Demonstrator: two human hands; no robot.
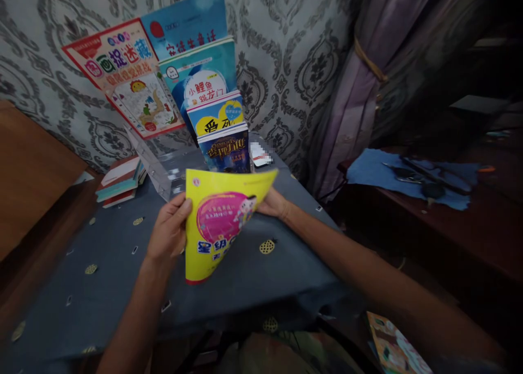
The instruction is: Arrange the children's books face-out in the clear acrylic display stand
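Observation:
I hold a thin yellow children's book [220, 221] upright above the table, its cover with a pink oval facing me. My left hand [170, 229] grips its left edge, thumb on the cover. My right hand [273, 204] holds the right edge from behind, fingers mostly hidden by the book. Just beyond the book stands a clear tiered display rack [163, 172] holding several children's books [212, 98], stacked in steps against the wall.
The table wears a dark grey cloth [114, 254] with small gold motifs. A low pile of books [120, 183] lies at the rack's left. A side table with a blue cloth [376, 172] and tools stands right. Another book [394, 344] lies low right.

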